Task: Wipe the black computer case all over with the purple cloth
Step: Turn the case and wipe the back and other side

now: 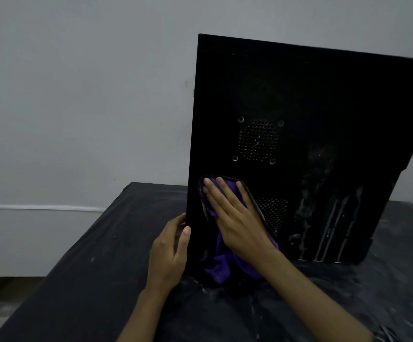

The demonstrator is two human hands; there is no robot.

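Observation:
The black computer case [311, 99] stands upright on the table, its side panel with two round vent grilles facing me. Dusty grey streaks mark the panel's lower right. My right hand [235, 215] lies flat, fingers spread, and presses the purple cloth [221, 267] against the panel's lower left. The cloth hangs down below the palm to the table. My left hand [170, 250] grips the case's lower left edge, thumb on the front of the panel.
A black sheet covers the table [89, 267], with white dust specks around the case's base. The table's left edge falls off to the floor. A grey wall [77, 95] stands close behind the case.

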